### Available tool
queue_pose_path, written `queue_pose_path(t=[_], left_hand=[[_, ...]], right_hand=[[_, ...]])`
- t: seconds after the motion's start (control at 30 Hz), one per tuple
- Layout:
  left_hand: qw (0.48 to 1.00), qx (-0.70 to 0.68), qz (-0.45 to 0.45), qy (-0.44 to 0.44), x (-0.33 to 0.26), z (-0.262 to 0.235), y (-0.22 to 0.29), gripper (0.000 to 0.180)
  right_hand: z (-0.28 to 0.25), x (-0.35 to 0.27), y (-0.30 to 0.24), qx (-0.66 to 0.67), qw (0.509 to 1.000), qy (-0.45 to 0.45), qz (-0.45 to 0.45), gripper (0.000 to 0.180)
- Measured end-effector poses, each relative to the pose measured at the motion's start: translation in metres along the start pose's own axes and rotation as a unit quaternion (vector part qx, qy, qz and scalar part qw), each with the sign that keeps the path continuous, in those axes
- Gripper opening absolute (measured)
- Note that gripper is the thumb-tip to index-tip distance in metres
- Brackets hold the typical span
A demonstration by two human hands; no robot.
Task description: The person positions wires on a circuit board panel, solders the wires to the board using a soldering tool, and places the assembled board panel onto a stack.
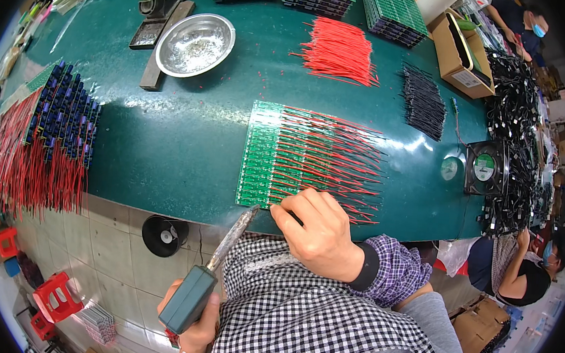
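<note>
On the green worktop [185,149], our left hand [194,325] kept its grip closed around a soldering iron [212,270], tip just beside the near edge of the green circuit boards [261,155]. Our right hand [321,233] pinched a red wire [336,174] there. A steel bowl [195,45] held solder scraps.

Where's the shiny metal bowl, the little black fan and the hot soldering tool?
Metal bowl [195,44]: head view, on its inner bottom.
Black fan [485,168]: head view, on its round green middle.
Soldering iron [195,297]: head view, on its grey-green handle.
</note>
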State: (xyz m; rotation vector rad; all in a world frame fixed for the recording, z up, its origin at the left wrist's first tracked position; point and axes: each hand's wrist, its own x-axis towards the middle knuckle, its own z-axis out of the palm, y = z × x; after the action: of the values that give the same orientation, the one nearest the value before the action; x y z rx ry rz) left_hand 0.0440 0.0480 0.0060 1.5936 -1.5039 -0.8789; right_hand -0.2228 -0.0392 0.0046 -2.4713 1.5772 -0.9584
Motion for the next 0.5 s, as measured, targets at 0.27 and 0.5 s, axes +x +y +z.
queue_pose_path(t=[0.27, 0.5], left_hand=[[0.996, -0.059, -0.061, 0.038, 0.011, 0.008, 0.008, 0.025], [0.984, -0.055, 0.075, 0.151, 0.077, 0.027, 0.029, 0.033]], right_hand=[[0.002, 0.0, 0.001, -0.002, 1.0, 0.0, 0.005, 0.025], [-0.013, 0.007, 0.002, 0.014, 0.999, -0.041, 0.016, 0.026]])
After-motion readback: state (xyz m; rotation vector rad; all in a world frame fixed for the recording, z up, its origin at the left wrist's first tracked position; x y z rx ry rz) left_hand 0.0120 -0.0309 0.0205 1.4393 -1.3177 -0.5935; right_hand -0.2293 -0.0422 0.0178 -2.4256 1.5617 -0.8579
